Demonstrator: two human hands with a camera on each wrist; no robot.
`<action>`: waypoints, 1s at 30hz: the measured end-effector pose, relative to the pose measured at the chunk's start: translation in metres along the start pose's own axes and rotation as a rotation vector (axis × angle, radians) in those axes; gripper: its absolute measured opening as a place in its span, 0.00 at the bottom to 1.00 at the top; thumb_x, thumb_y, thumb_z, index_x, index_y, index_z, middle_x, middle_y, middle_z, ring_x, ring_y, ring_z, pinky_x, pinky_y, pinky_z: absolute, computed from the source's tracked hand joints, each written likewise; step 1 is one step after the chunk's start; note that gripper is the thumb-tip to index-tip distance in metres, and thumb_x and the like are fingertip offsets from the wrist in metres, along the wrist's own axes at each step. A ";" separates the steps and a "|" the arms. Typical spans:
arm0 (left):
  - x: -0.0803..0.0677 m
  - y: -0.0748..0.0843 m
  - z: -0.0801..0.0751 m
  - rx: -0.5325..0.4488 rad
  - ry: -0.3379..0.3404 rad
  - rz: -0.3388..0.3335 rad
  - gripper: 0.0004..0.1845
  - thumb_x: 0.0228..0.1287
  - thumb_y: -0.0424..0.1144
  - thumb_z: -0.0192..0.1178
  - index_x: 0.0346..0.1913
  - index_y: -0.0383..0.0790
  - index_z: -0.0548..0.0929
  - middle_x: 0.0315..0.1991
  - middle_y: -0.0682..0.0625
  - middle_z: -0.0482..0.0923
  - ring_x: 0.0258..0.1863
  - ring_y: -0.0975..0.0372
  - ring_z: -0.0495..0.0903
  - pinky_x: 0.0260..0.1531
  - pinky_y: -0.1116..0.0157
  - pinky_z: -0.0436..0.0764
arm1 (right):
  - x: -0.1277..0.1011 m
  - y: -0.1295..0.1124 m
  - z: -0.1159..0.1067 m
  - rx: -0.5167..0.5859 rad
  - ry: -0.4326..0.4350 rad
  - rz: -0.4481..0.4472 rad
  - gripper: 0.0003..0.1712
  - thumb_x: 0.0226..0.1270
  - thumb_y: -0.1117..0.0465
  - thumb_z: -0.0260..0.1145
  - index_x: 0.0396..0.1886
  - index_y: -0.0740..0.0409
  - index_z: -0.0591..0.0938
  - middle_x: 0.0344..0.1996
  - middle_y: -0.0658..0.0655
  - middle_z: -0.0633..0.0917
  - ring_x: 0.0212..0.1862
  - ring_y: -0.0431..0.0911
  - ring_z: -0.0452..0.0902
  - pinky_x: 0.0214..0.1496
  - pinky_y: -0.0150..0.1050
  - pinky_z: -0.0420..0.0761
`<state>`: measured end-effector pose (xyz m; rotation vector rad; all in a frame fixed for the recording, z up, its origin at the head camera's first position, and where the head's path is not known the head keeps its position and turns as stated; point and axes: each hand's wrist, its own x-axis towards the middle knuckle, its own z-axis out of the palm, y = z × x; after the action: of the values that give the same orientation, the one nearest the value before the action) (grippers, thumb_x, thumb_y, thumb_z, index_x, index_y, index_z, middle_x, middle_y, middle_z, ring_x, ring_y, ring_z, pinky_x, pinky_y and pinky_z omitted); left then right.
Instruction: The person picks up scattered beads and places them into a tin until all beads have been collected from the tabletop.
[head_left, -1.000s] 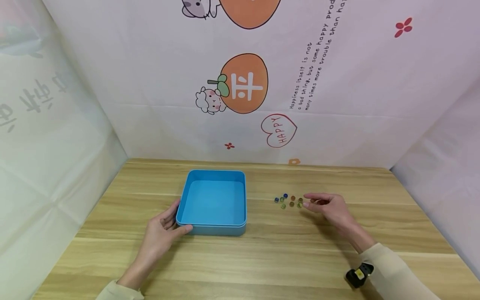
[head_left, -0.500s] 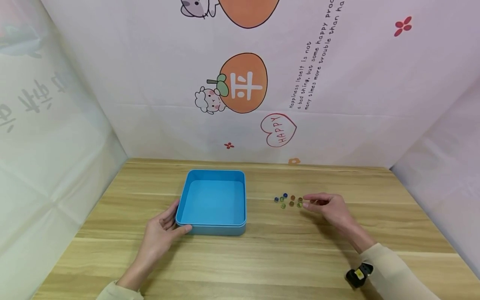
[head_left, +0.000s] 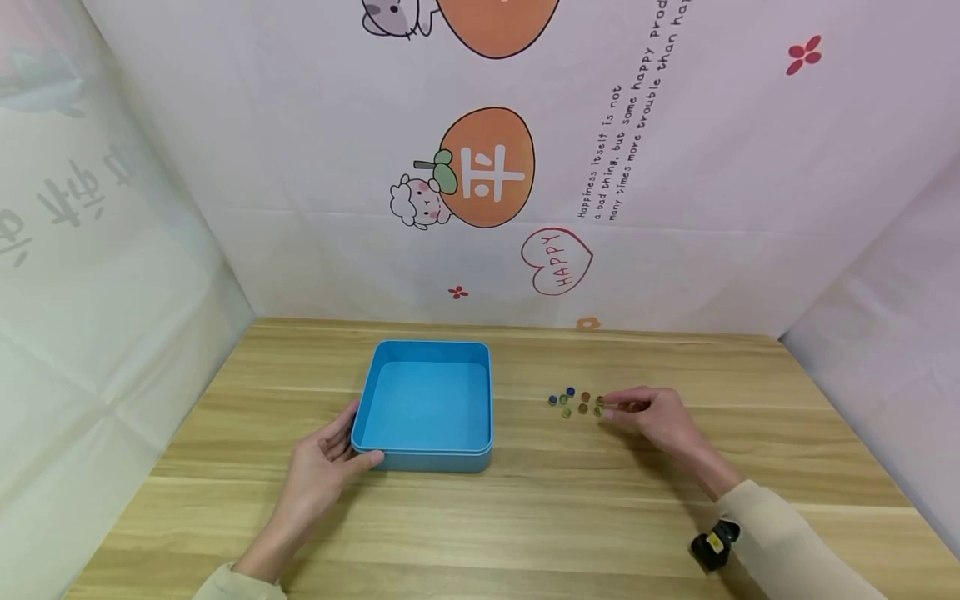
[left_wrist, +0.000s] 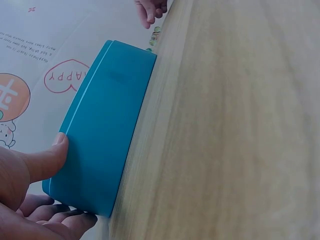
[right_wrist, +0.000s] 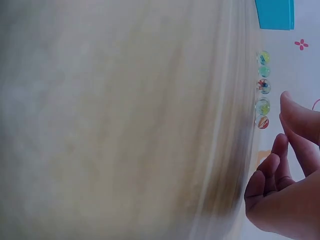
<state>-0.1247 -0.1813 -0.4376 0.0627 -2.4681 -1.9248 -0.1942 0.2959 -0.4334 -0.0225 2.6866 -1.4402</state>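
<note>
A shallow blue square box (head_left: 431,404) sits on the table, its open top facing up. My left hand (head_left: 318,475) holds its near left corner, with the thumb (left_wrist: 59,145) on the front wall and the fingers along the left side. To the right of the box lies a small cluster of glass marbles (head_left: 583,409), in blue, green and amber tones. My right hand (head_left: 663,421) hovers at the cluster's right edge. Its thumb and index finger reach over the nearest marbles, a gap between them. In the right wrist view several marbles (right_wrist: 263,106) stand lined up beside these fingertips.
The wood-grain table (head_left: 465,533) ends at a white printed cloth (head_left: 337,275) behind, with more cloth at both sides. A small black device (head_left: 712,548) is at the right sleeve's cuff.
My right hand has shifted slightly left, its fingertips closer over the rightmost marbles. The left hand and the box have not moved.
</note>
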 end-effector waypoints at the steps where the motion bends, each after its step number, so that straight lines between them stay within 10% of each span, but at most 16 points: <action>1: 0.000 0.000 0.000 -0.002 0.000 -0.003 0.47 0.61 0.32 0.78 0.80 0.35 0.65 0.78 0.37 0.61 0.75 0.47 0.65 0.66 0.57 0.74 | 0.000 0.000 0.000 -0.004 0.000 -0.001 0.21 0.66 0.57 0.79 0.55 0.63 0.89 0.55 0.64 0.87 0.48 0.50 0.79 0.44 0.35 0.82; 30: 0.001 -0.001 0.001 -0.033 -0.002 -0.006 0.47 0.61 0.31 0.78 0.80 0.35 0.65 0.78 0.37 0.62 0.75 0.47 0.65 0.67 0.58 0.73 | 0.003 0.000 0.002 -0.123 0.007 -0.017 0.17 0.66 0.58 0.79 0.50 0.62 0.91 0.51 0.62 0.88 0.50 0.53 0.81 0.45 0.38 0.82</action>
<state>-0.1253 -0.1810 -0.4382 0.0688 -2.4394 -1.9679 -0.1966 0.2942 -0.4351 -0.0483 2.7831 -1.2802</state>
